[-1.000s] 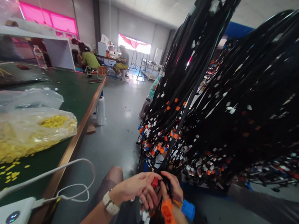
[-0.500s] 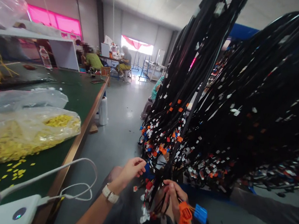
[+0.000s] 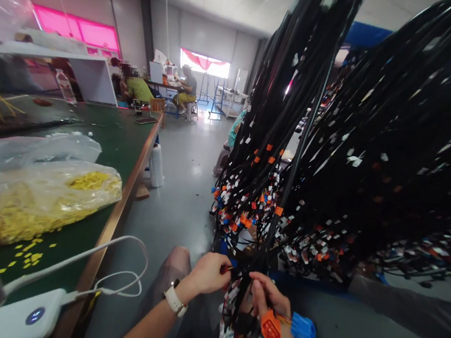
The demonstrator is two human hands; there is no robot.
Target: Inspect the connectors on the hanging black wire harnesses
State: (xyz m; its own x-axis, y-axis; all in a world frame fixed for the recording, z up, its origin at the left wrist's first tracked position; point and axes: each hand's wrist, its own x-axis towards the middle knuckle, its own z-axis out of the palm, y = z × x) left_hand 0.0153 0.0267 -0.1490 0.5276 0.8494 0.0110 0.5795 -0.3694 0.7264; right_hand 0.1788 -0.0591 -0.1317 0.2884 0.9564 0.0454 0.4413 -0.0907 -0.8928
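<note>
A black wire harness (image 3: 267, 251) hangs down in front of me, its lower end full of small white connectors (image 3: 227, 331). My left hand (image 3: 209, 274), with a white watch on the wrist, is closed at the harness's left side. Its fingertips pinch thin wires (image 3: 230, 269), partly hidden. My right hand (image 3: 273, 298) is closed on the harness's dark branches from the right, thumb and index finger near one another. Orange connectors (image 3: 271, 328) and a blue connector (image 3: 303, 330) hang over my right wrist on short wires.
More black harnesses (image 3: 410, 137) hang thickly at the right. On the left, a green-topped table (image 3: 126, 135) carries bags of yellow pieces (image 3: 47, 213), a white power bank (image 3: 18, 313) and a cable. People sit at tables farther back. A white roll (image 3: 156, 166) stands beside the table.
My left hand has moved slightly right and down to the harness, its fingers now closing on thin wires. My right hand stays at the harness; the orange and blue connectors have shifted slightly.
</note>
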